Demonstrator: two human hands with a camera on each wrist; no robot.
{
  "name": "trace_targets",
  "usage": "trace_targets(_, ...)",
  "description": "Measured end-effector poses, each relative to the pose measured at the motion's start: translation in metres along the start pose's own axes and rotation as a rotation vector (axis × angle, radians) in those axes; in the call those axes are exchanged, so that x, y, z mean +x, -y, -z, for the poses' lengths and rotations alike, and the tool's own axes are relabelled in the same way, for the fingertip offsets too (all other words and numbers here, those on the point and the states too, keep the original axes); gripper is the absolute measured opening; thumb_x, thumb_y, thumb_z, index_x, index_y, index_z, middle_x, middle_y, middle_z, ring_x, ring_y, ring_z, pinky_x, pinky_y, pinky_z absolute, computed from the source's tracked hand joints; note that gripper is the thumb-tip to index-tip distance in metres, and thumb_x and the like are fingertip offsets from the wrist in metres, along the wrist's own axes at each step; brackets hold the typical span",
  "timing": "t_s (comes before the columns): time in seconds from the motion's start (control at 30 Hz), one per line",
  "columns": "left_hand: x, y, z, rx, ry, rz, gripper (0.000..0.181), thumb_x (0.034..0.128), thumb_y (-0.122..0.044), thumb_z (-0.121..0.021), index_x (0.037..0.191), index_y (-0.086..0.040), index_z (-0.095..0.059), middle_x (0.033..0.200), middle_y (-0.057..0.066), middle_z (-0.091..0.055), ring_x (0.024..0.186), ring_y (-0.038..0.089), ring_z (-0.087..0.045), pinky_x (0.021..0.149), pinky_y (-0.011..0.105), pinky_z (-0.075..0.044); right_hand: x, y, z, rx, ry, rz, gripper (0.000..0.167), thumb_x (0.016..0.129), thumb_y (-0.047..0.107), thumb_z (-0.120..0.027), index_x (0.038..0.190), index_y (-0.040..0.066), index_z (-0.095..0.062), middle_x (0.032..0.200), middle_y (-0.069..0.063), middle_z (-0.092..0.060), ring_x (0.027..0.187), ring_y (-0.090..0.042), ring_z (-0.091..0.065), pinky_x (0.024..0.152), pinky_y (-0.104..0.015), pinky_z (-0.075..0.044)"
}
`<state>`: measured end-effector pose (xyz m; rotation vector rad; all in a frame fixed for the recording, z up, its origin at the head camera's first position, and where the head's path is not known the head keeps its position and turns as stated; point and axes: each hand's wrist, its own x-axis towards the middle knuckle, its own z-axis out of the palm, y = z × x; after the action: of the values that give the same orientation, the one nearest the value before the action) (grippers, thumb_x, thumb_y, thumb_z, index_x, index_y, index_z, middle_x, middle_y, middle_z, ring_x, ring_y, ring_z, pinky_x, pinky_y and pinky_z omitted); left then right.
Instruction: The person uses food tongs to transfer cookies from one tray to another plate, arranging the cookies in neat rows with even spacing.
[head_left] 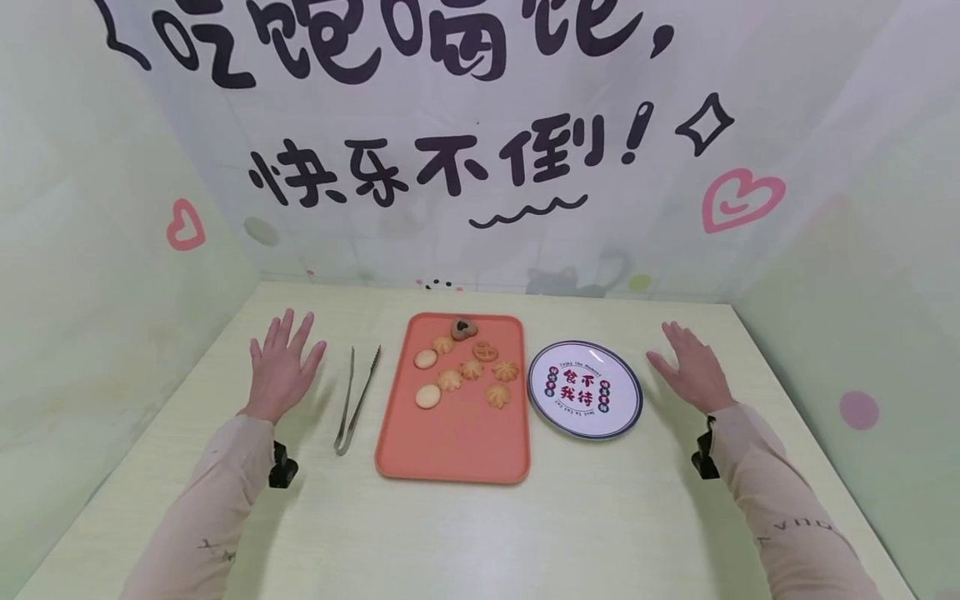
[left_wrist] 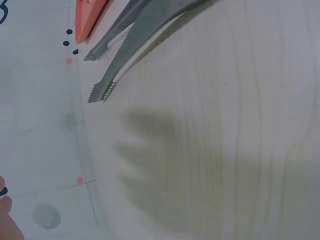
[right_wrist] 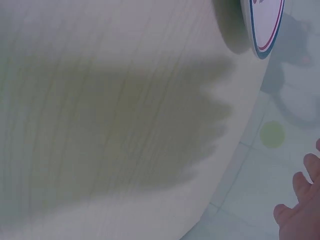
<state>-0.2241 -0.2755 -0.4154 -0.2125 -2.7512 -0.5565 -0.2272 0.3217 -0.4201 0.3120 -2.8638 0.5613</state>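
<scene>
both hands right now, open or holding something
Left hand: open, holding nothing, beside the tongs.
Right hand: open, holding nothing, beside the plate.

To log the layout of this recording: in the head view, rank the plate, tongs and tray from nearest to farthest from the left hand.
1. Tongs: just right of the left hand.
2. Tray: in the middle, right of the tongs.
3. Plate: right of the tray.
</scene>
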Motion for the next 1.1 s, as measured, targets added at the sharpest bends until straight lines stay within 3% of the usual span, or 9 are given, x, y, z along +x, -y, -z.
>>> trace_targets(0.2, 0.0, -0.003, -0.002, -0.076, -0.092, -0.01, 0.054, 0.0934, -0.035, -0.041, 0.137, -0.005, -0.032, 0.141, 0.023, -0.021, 0.128, 0.041, -0.015, 0.096, 0.061, -0.007, -0.003, 0.0, -0.006, 0.096, -0.001, -0.031, 0.056, 0.093, 0.031, -0.044, 0.132, -0.009, -0.033, 0.129, -0.032, -0.034, 0.116, -0.047, -0.032, 0.093, -0.053, -0.024)
trace_targets(0.4, 0.0, -0.008, -0.002, -0.265, -0.095, 0.072, 0.055, 0.0915, -0.031, -0.047, 0.136, -0.002, -0.033, 0.135, 0.025, -0.03, 0.121, 0.043, -0.026, 0.094, 0.056, -0.021, -0.006, 0.001, -0.017, 0.181, -0.018, -0.073, 0.048, 0.091, 0.02, -0.05, 0.127, -0.009, -0.04, 0.115, -0.031, -0.05, 0.099, -0.043, -0.05, 0.083, -0.05, -0.038)
trace_targets(0.67, -0.003, -0.016, -0.004, -0.512, 0.025, 0.217, 0.063, 0.0915, -0.036, -0.045, 0.14, -0.003, -0.021, 0.131, 0.026, -0.034, 0.12, 0.041, -0.03, 0.093, 0.053, -0.026, -0.009, 0.003, -0.026, 0.252, 0.078, -0.143, 0.039, 0.09, 0.014, -0.052, 0.121, -0.008, -0.046, 0.105, -0.028, -0.056, 0.087, -0.037, -0.058, 0.068, -0.039, -0.048)
trace_targets(0.87, -0.006, -0.019, -0.007, -0.605, 0.155, 0.287, 0.068, 0.0901, -0.041, -0.046, 0.14, -0.003, -0.019, 0.132, 0.025, -0.032, 0.12, 0.039, -0.03, 0.094, 0.051, -0.027, -0.009, 0.005, -0.032, 0.33, 0.146, -0.201, 0.039, 0.089, 0.013, -0.053, 0.12, -0.011, -0.046, 0.101, -0.026, -0.057, 0.084, -0.032, -0.059, 0.064, -0.032, -0.049)
trace_targets(1.1, -0.009, -0.019, -0.011, -0.726, 0.278, 0.374, 0.065, 0.0917, -0.038, -0.044, 0.139, 0.0, -0.021, 0.13, 0.026, -0.035, 0.119, 0.037, -0.034, 0.094, 0.047, -0.03, -0.009, 0.006, -0.037, 0.345, 0.149, -0.236, 0.04, 0.088, 0.015, -0.055, 0.117, -0.012, -0.049, 0.095, -0.024, -0.059, 0.081, -0.028, -0.059, 0.066, -0.032, -0.048)
